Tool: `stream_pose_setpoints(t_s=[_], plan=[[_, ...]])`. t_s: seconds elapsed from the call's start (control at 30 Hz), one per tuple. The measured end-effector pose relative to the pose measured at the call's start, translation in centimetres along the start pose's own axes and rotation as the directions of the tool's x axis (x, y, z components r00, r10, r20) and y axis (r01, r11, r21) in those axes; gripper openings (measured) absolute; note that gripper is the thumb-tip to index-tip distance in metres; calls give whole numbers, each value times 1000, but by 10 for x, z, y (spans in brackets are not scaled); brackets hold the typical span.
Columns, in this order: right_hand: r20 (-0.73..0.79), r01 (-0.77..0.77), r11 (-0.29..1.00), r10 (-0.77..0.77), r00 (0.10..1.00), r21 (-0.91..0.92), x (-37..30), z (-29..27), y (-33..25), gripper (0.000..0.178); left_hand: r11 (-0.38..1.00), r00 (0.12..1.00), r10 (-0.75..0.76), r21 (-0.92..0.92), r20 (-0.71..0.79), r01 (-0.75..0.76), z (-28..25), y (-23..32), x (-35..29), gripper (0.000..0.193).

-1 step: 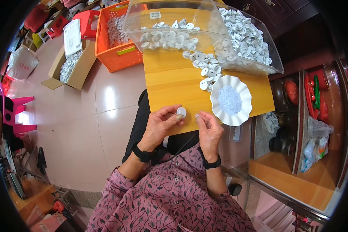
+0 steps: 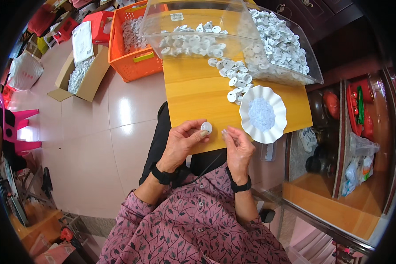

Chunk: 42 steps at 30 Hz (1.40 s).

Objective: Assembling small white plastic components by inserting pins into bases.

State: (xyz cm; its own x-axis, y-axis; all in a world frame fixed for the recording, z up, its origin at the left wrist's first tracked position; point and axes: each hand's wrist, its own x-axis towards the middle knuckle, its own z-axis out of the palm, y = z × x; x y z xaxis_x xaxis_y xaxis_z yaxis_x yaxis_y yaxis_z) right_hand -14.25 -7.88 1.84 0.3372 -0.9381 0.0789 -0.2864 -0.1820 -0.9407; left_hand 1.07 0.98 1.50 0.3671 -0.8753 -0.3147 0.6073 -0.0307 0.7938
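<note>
Between the thumb and fingers of my left hand is a small round white plastic disc, held over the table's near edge. My right hand is closed in a pinch just to the right of it, apart from the disc. Whatever sits at those fingertips is too small to make out. Beside my right hand stands a white scalloped dish with a heap of small translucent bluish-white pieces. Behind the dish, loose white round pieces lie scattered on the yellow wooden table.
A clear plastic bin heaped with white pieces stands at the back right; another clear bin holds more. Left of the table are an orange crate and a cardboard box on the floor. A shelf unit stands on the right.
</note>
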Motion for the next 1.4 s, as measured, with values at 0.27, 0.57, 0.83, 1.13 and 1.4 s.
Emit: stream_pose_setpoints(t_s=[0.27,0.57,0.83,1.13,1.4], plan=[[-14,124,984,-127,992,-124,3,1,8,15,1000,1000,5,25,-8,-5,0,1,0,33],[-15,76,990,-78,997,-122,3,2,-3,21,999,999,33,22,29,-34,-4,-4,3,33],[8,225,943,-231,973,-245,7,8,-12,19,999,998,44,7,39,-44,-5,-6,3,35],[34,133,991,-133,991,-21,8,12,-8,21,999,998,44,1,46,-44,-4,-7,4,35],[104,177,969,-160,982,-173,1,7,-28,30,991,994,87,98,63,-93,-6,-12,5,34]])
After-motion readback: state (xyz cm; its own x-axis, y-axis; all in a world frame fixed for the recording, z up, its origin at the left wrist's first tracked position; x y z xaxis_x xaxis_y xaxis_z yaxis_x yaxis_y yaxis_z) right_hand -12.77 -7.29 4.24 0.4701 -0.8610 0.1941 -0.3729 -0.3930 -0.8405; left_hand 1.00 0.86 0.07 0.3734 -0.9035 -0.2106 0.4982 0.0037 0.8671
